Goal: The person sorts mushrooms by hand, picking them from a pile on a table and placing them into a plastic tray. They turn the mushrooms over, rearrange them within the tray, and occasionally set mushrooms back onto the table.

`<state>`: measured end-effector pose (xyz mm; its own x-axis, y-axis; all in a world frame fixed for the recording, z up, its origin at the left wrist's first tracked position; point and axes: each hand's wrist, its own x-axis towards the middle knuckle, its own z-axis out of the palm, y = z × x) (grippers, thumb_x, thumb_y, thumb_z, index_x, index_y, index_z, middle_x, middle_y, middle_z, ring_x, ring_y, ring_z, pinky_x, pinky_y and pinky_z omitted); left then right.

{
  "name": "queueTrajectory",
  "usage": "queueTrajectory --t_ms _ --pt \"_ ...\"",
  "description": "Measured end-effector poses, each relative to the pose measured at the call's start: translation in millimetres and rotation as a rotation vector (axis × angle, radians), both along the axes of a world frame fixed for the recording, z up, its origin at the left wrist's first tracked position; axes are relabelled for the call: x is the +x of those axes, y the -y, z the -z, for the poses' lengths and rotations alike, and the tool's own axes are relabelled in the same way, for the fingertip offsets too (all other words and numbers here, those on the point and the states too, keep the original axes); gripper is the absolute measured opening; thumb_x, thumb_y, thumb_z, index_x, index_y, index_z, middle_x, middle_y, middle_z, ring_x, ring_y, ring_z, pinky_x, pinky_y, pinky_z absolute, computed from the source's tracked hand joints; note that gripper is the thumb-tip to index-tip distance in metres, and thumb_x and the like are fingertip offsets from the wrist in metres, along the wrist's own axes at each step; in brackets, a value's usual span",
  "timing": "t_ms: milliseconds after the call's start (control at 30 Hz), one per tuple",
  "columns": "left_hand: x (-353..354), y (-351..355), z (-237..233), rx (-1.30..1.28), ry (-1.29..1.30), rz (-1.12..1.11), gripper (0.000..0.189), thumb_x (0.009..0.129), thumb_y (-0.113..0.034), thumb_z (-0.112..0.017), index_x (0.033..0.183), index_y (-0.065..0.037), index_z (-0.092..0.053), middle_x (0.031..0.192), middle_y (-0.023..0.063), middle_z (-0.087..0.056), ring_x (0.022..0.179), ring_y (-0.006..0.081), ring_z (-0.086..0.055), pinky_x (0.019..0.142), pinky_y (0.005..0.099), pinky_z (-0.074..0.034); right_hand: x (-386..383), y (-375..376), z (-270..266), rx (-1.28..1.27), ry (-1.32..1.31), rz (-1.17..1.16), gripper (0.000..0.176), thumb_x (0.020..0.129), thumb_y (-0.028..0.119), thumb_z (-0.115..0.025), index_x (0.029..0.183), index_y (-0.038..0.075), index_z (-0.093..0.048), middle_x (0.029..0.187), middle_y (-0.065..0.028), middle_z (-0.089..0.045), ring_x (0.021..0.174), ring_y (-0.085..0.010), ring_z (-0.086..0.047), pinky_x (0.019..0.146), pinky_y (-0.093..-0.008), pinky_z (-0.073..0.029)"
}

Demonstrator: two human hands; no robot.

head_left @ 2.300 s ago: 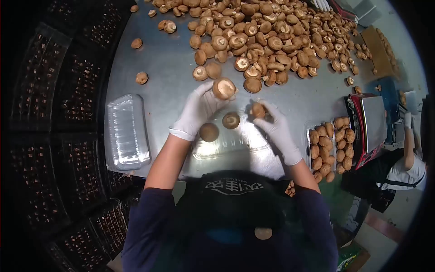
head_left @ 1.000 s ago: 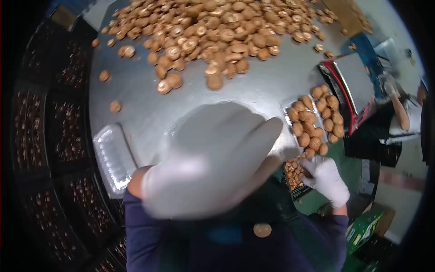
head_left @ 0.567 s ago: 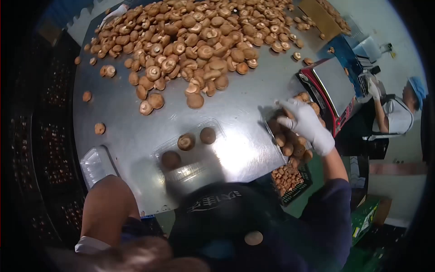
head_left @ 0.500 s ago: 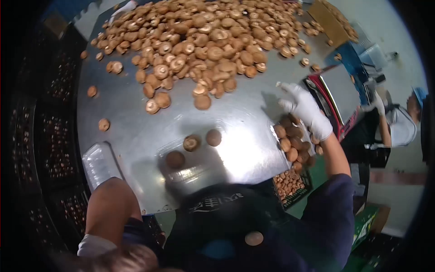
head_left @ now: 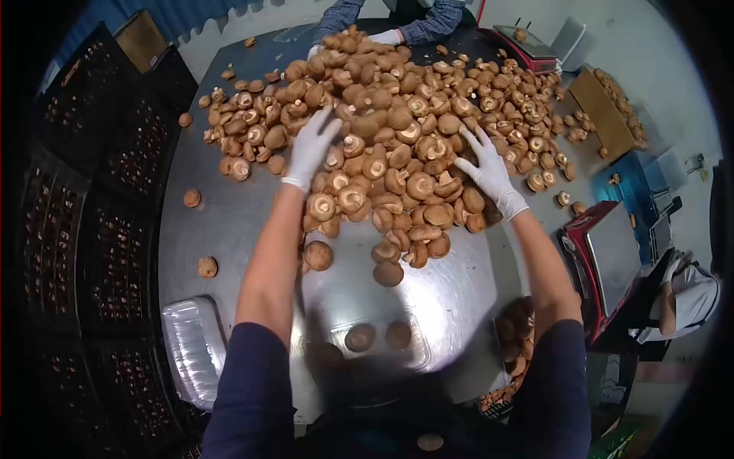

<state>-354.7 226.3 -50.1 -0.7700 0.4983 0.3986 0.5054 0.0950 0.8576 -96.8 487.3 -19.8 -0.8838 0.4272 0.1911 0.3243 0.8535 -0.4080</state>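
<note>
A large heap of brown shiitake mushrooms (head_left: 382,164) covers the middle of the metal table (head_left: 245,252). My left hand (head_left: 312,147), in a white glove, reaches into the heap's left side with fingers stretched out. On the right side my gloved right hand (head_left: 489,172) lies against the mushrooms, its fingers spread. Between the two hands the mushrooms bulge toward me. Close to my body, three mushrooms (head_left: 360,337) sit in a clear plastic tray in shadow, whose outline is hard to make out.
Clear plastic trays (head_left: 195,352) lie at the left edge. A red scale (head_left: 600,264) stands on the right, near packed mushrooms (head_left: 516,336). Dark crates (head_left: 115,252) line the left. Across the table are a co-worker's checked sleeves (head_left: 436,21); another person (head_left: 688,294) is at right.
My right hand has moved from beside the scale to the heap. My left hand, hidden before, now reaches into it too. Mushrooms have come nearer, and the view has shifted.
</note>
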Motion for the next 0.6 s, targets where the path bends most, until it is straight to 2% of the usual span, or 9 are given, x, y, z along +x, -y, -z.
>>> queueTrajectory --t_ms 33,100,167,233,300,367,533,567,600 --pt "3.1 -13.0 3.5 -0.075 -0.183 0.024 0.051 0.091 -0.037 -0.062 0.131 -0.005 -0.058 0.131 0.0166 -0.060 0.121 0.0276 -0.057 0.103 0.0346 -0.041 -4.7 -7.9 18.2 0.121 -0.043 -0.046 0.072 0.085 0.049 -0.065 0.146 0.019 -0.040 0.150 -0.0202 -0.035 0.136 -0.0380 -0.037 0.110 -0.0421 -0.035" --pt "23.5 -25.6 -10.6 -0.138 0.118 0.118 0.053 0.090 -0.040 -0.064 0.131 -0.006 -0.058 0.135 0.0172 -0.056 0.125 0.0290 -0.054 0.104 0.0354 -0.041 -0.9 -9.7 16.6 -0.037 -0.107 -0.072 0.071 0.085 0.044 -0.066 0.146 0.018 -0.040 0.151 -0.0206 -0.034 0.136 -0.0381 -0.037 0.110 -0.0416 -0.035" --pt "34.9 -32.4 -3.9 -0.021 0.158 0.175 0.056 0.088 -0.041 -0.066 0.133 -0.007 -0.057 0.136 0.0164 -0.056 0.123 0.0297 -0.056 0.103 0.0345 -0.041 9.7 -5.4 10.9 -0.151 -0.141 -0.124 0.072 0.083 0.039 -0.066 0.147 0.016 -0.039 0.150 -0.0208 -0.034 0.138 -0.0373 -0.035 0.111 -0.0408 -0.033" --pt "61.5 -34.8 -4.5 0.028 0.253 0.229 0.059 0.087 -0.042 -0.067 0.135 -0.008 -0.055 0.133 0.0166 -0.058 0.123 0.0296 -0.055 0.104 0.0336 -0.040 25.3 -6.1 13.8 -0.103 -0.161 -0.144 0.079 0.079 0.035 -0.068 0.148 0.016 -0.036 0.151 -0.0205 -0.033 0.139 -0.0373 -0.033 0.113 -0.0418 -0.031" --pt "79.2 -53.3 13.6 0.042 0.172 0.226 0.061 0.087 -0.042 -0.067 0.136 -0.008 -0.053 0.134 0.0161 -0.057 0.122 0.0292 -0.055 0.103 0.0330 -0.041 43.4 5.4 10.7 -0.067 -0.134 -0.095 0.082 0.077 0.040 -0.068 0.149 0.015 -0.036 0.151 -0.0200 -0.033 0.140 -0.0373 -0.033 0.113 -0.0422 -0.031" --pt "109.5 -65.3 -1.1 0.085 0.415 0.369 0.063 0.084 -0.044 -0.069 0.135 -0.010 -0.054 0.136 0.0159 -0.055 0.123 0.0302 -0.053 0.103 0.0353 -0.041 57.6 12.7 6.1 0.062 -0.098 -0.128 0.085 0.075 0.040 -0.069 0.149 0.014 -0.036 0.151 -0.0197 -0.033 0.139 -0.0376 -0.033 0.113 -0.0431 -0.031" --pt "129.4 -92.7 -12.3 -0.174 -0.100 0.332 0.062 0.083 -0.057 -0.060 0.126 -0.013 -0.063 0.129 0.0165 -0.057 0.113 0.0391 -0.053 0.099 0.0418 -0.042 88.5 13.5 8.8 0.046 -0.168 -0.047 0.084 0.069 0.012 -0.070 0.146 0.008 -0.038 0.148 -0.0207 -0.038 0.136 -0.0377 -0.036 0.113 -0.0425 -0.030" --pt "127.8 -83.9 -24.1 -0.215 -0.200 0.332 0.058 0.083 -0.054 -0.061 0.123 -0.012 -0.064 0.120 0.0165 -0.062 0.107 0.0347 -0.058 0.095 0.0401 -0.045 92.9 13.2 11.1 0.062 -0.189 -0.066 0.080 0.073 0.020 -0.070 0.146 0.008 -0.039 0.147 -0.0207 -0.038 0.137 -0.0376 -0.036 0.113 -0.0431 -0.029" --pt "117.0 -66.8 -42.5 -0.145 -0.109 0.445 0.053 0.085 -0.049 -0.063 0.121 -0.010 -0.065 0.115 0.0146 -0.065 0.102 0.0317 -0.061 0.092 0.0378 -0.047 97.4 14.6 13.8 0.072 -0.183 -0.057 0.079 0.075 0.025 -0.070 0.146 0.008 -0.039 0.147 -0.0208 -0.039 0.137 -0.0377 -0.036 0.113 -0.0434 -0.029"
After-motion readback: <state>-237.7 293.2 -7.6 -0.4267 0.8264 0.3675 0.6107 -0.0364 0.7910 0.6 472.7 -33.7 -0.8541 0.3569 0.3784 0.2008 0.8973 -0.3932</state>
